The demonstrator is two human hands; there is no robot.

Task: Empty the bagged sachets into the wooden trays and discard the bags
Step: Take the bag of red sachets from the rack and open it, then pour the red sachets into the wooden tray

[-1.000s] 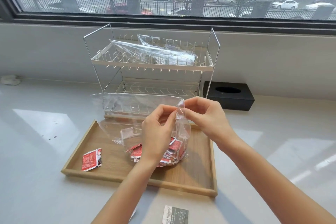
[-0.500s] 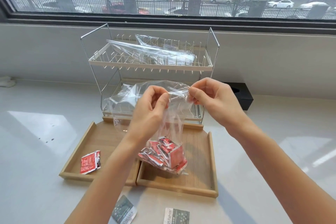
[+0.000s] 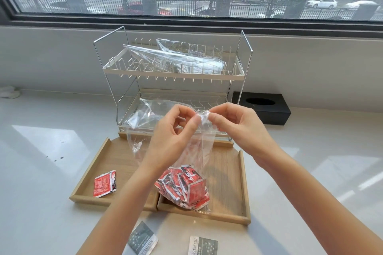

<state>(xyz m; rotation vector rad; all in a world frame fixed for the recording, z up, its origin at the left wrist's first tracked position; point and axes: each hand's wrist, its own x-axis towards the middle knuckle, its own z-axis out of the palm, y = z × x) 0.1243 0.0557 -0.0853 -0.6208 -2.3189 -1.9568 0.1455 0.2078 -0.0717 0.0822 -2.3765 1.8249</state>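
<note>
A clear plastic bag (image 3: 202, 147) hangs between my hands above two wooden trays. Several red sachets (image 3: 183, 187) fill its bottom, which rests over the right wooden tray (image 3: 241, 182). My left hand (image 3: 172, 136) and my right hand (image 3: 234, 124) both pinch the bag's crumpled top edge, close together. The left wooden tray (image 3: 93, 174) holds one loose red sachet (image 3: 104, 184). The two trays sit side by side, touching.
A two-tier wire dish rack (image 3: 174, 74) stands behind the trays, with empty clear bags (image 3: 178, 58) on its top shelf. A black tissue box (image 3: 262, 107) sits at the right by the wall. Two grey printed packets (image 3: 143, 240) (image 3: 203, 246) lie on the counter near me.
The bag has been lifted off the tray and now hangs with the sachets bunched at its bottom. My hands have risen and moved closer together at the bag's top.
</note>
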